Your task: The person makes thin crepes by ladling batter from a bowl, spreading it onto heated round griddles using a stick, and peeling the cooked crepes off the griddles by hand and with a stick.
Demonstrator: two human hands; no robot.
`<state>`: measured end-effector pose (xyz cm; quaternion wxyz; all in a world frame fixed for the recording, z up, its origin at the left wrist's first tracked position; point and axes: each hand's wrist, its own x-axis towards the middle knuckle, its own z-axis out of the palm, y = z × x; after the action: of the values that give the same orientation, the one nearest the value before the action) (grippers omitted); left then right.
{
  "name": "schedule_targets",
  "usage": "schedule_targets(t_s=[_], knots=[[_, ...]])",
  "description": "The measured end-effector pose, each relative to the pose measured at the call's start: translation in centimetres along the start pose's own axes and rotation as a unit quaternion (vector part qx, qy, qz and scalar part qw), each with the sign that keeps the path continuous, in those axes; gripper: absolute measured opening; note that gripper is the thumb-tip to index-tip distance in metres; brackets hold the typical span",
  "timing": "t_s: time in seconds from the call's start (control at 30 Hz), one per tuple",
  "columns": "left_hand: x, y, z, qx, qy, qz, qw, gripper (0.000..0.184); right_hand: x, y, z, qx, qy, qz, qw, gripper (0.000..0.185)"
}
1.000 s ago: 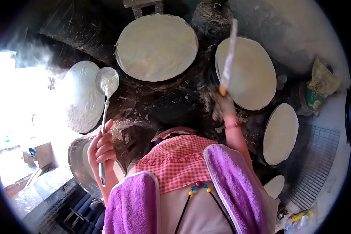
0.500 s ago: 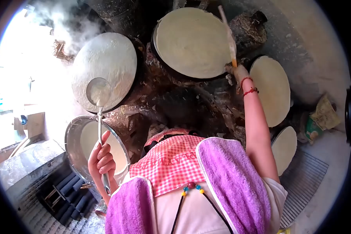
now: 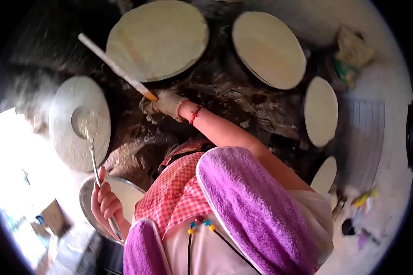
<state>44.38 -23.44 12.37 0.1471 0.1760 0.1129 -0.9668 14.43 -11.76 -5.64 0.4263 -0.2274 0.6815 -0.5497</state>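
A metal ladle (image 3: pixel 95 160) is held by its handle in my left hand (image 3: pixel 106 204), fingers wrapped round it. The ladle's bowl, with pale batter in it, is over the left griddle (image 3: pixel 62 123). My right hand (image 3: pixel 165 104), in a dirty glove, grips the orange end of a long whitish stick (image 3: pixel 117 68). That stick slants up and left, partly over the edge of the large pale flatbread (image 3: pixel 170 36) at the top. Beneath my left hand is a metal basin (image 3: pixel 129 195) of pale batter.
More round griddles carry pale flatbreads: upper right (image 3: pixel 270 50), right (image 3: pixel 321 112) and lower right (image 3: pixel 324 176). A wire rack (image 3: pixel 367 137) and a green and tan sack (image 3: pixel 351 55) lie at the far right. Steam rises at the left.
My right hand and the stick have swung from the right side to the centre-left. My left hand still holds the ladle over the left griddle. The whole view has shifted.
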Motion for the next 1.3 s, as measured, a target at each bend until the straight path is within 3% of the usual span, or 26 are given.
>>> schedule_targets(t_s=[0.07, 0.13, 0.2, 0.23, 0.33, 0.37, 0.43, 0.47, 0.5, 0.53, 0.63, 0.73, 0.77, 0.83, 0.93, 1.0, 1.13, 1.2, 1.3], knots=[[0.5, 1.0, 0.0, 0.046, 0.014, -0.026, 0.998, 0.048, -2.4, -1.0, -1.4, 0.121, -0.02, -0.025, 0.992, 0.026], [0.5, 1.3, -0.1, 0.131, 0.039, -0.017, 0.99, 0.046, -8.5, -3.1, -4.9, 0.274, 0.03, 0.049, 0.96, 0.015], [0.8, 1.9, -0.4, 0.191, 0.069, -0.017, 0.979, 0.044, -13.4, -2.0, -8.1, 0.202, 0.208, 0.01, 0.957, 0.012], [1.2, 2.4, -0.8, 0.181, 0.054, -0.043, 0.981, 0.044, -16.7, -3.2, -9.4, 0.251, 0.261, 0.075, 0.929, 0.013], [1.5, 3.6, -1.9, 0.176, 0.009, -0.086, 0.981, 0.043, -23.1, 1.2, -13.5, 0.192, 0.48, -0.05, 0.855, 0.016], [1.6, 3.5, -2.0, 0.184, -0.009, -0.099, 0.978, 0.043, -25.8, -0.1, -14.9, 0.217, 0.47, 0.003, 0.856, 0.022], [3.0, -0.4, 1.0, 0.225, -0.013, -0.098, 0.969, 0.043, -28.3, 1.2, -21.4, 0.212, 0.578, -0.061, 0.786, 0.028], [3.0, -1.9, 1.7, 0.258, -0.03, -0.095, 0.961, 0.043, -29.3, -1.5, -22.6, 0.278, 0.606, -0.094, 0.739, 0.026], [3.6, -3.6, 2.4, 0.267, -0.046, -0.096, 0.958, 0.044, -30.1, -1.6, -25.3, 0.327, 0.589, -0.095, 0.733, 0.027], [4.2, -4.7, 2.9, 0.273, -0.044, -0.096, 0.956, 0.044, -30.3, 0.2, -29.6, 0.221, 0.649, -0.031, 0.727, 0.025], [5.6, -6.6, 3.8, 0.19, -0.267, -0.171, 0.929, 0.05, -29.5, 5.7, -40.7, 0.162, 0.661, -0.018, 0.732, 0.024], [7.8, -11.1, 4.7, 0.192, -0.309, -0.086, 0.927, 0.05, -29.0, 1.1, -44.1, 0.363, 0.604, -0.077, 0.705, 0.027], [8.2, -12.9, 5.4, 0.196, -0.306, -0.086, 0.928, 0.05, -28.7, 1.4, -45.8, 0.323, 0.611, -0.072, 0.719, 0.029], [8.9, -16.5, 7.1, 0.098, -0.171, -0.124, 0.972, 0.05, -27.3, 1.0, -48.2, 0.284, 0.61, -0.066, 0.737, 0.032], [10.3, -20.0, 7.4, 0.052, -0.088, -0.108, 0.989, 0.05, -24.5, 0.4, -51.8, -0.038, 0.596, 0.064, 0.8, 0.05], [10.7, -21.2, 7.0, 0.052, -0.073, -0.098, 0.991, 0.05, -22.8, -1.8, -52.2, -0.166, 0.561, 0.069, 0.808, 0.059], [10.7, -23.0, 6.8, 0.048, -0.056, -0.074, 0.995, 0.05, -18.3, -3.9, -54.9, -0.224, 0.471, 0.07, 0.85, 0.063], [10.3, -23.5, 6.9, 0.045, -0.051, -0.06, 0.996, 0.05, -16.6, -6.0, -55.1, -0.271, 0.366, 0.128, 0.881, 0.063], [10.2, -24.9, 7.3, 0.021, -0.054, -0.055, 0.997, 0.049, -12.3, -5.7, -57.1, -0.34, 0.337, 0.147, 0.866, 0.062]])
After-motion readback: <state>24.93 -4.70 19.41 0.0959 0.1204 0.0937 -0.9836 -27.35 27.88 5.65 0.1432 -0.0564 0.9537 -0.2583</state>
